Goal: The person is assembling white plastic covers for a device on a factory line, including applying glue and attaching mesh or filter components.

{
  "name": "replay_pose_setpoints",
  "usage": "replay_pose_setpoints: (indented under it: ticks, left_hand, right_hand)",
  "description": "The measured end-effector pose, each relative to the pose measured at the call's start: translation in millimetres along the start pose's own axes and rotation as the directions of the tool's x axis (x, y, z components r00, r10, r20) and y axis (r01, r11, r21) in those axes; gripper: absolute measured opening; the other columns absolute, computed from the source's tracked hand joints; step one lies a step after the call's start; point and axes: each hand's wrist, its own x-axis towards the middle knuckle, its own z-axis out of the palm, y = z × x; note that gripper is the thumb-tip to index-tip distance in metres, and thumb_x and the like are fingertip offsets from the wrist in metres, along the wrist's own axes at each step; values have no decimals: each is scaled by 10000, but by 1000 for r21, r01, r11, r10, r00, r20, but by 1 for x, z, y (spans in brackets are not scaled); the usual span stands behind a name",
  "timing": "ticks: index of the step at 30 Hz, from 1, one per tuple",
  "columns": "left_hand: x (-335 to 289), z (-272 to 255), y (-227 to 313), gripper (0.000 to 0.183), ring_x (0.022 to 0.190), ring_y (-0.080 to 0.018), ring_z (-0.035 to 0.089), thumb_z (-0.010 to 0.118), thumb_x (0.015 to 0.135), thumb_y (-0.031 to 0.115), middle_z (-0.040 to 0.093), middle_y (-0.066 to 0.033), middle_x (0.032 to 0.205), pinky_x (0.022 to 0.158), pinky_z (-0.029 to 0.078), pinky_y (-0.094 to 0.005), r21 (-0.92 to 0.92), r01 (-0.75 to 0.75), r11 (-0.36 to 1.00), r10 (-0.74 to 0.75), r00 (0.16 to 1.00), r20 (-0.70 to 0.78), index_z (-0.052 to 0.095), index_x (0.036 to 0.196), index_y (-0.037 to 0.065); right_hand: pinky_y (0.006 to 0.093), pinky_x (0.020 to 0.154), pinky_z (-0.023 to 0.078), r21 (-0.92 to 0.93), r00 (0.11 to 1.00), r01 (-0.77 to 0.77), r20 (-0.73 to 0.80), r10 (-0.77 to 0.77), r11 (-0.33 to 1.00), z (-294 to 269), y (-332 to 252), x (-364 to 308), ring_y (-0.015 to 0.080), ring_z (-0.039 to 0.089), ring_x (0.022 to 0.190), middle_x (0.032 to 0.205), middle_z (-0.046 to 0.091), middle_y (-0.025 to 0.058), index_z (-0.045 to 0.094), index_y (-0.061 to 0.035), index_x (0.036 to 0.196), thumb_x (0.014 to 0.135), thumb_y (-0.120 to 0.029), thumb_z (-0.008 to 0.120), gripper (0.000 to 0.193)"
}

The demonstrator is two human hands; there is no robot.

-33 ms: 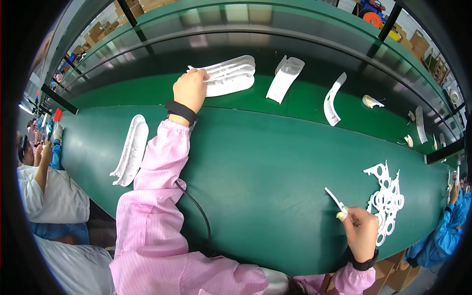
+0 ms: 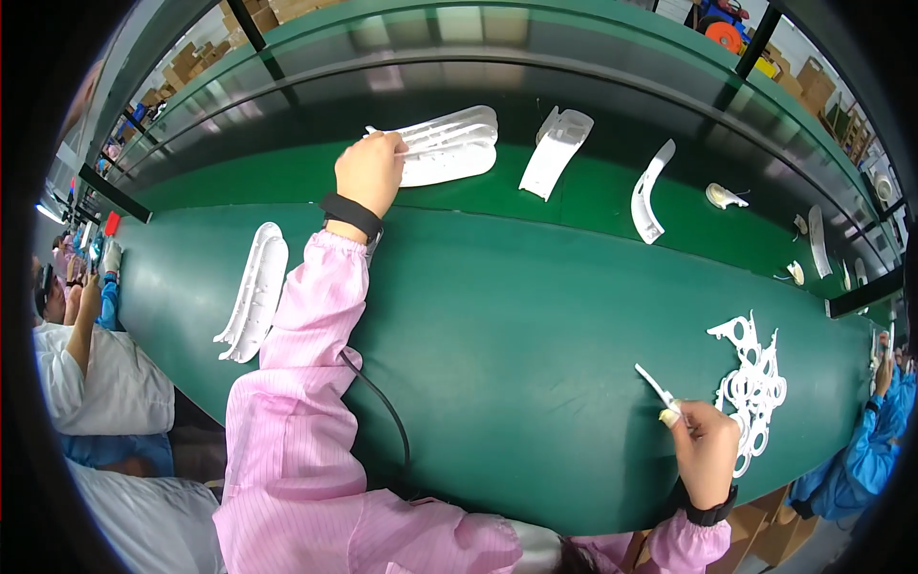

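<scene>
White plastic slatted housing (image 2: 445, 146) lies at the far side of the green tabletop (image 2: 516, 316), its long axis running left to right and tilted slightly upward toward the right. Left hand (image 2: 368, 174), arm extended in a pink sleeve (image 2: 306, 344), grasps the housing's left end. Right hand (image 2: 706, 450), near the front edge, pinches a small white blade-like tool (image 2: 658, 387) pointing up-left, just beside a pile of white plastic sprue scraps (image 2: 754, 383).
</scene>
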Motion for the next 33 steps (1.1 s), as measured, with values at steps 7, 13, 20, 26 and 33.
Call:
replay_pose_setpoints:
  ticks: [7, 13, 20, 26, 33]
  left_hand:
    - [-13, -72, 54, 168, 837, -377, 670, 612, 952, 137, 683, -200, 909, 747, 509, -386, -425, -110, 898, 188, 971, 146, 624, 1059, 8]
    - [-107, -122, 112, 202, 872, -400, 662, 472, 1019, 84, 668, -209, 955, 760, 517, -437, -677, 113, 728, 534, 527, 662, 585, 1174, 18]
    - [-128, -120, 129, 378, 898, -412, 660, 616, 972, 246, 666, -202, 1027, 790, 526, -449, -647, 151, 747, 547, 414, 728, 538, 1279, 39]
    - [-139, -122, 128, 722, 912, -387, 685, 849, 777, 358, 665, -195, 1102, 804, 545, -416, -635, 119, 764, 534, 436, 724, 516, 1339, 52]
    - [-136, -121, 130, 672, 929, -374, 700, 860, 755, 307, 687, -190, 1078, 811, 550, -395, -609, 149, 779, 513, 406, 756, 557, 1294, 42]
  right_hand:
    - [282, 583, 575, 20, 996, -2, -84, 3, 1000, -12, -13, -8, 213, 708, 613, 768, 709, 157, 687, 41, 1002, 783, 97, 664, 227]
    - [299, 589, 550, 57, 995, 85, -53, -82, 995, -9, -42, 0, 234, 702, 658, 808, 709, 122, 691, 6, 896, 735, 59, 741, 176]
    - [355, 575, 503, -10, 932, 354, -82, -354, 935, 32, -60, 7, 241, 630, 704, 855, 627, 53, 685, -52, 888, 663, 35, 745, 248]
    - [336, 496, 477, -42, 938, 346, -26, -347, 937, 42, -74, -6, 211, 611, 614, 785, 581, 45, 685, -43, 901, 696, -13, 778, 227]
    - [316, 466, 474, -38, 935, 355, 21, -355, 934, 49, -76, -12, 185, 617, 582, 774, 576, 28, 685, -46, 941, 708, -42, 777, 251]
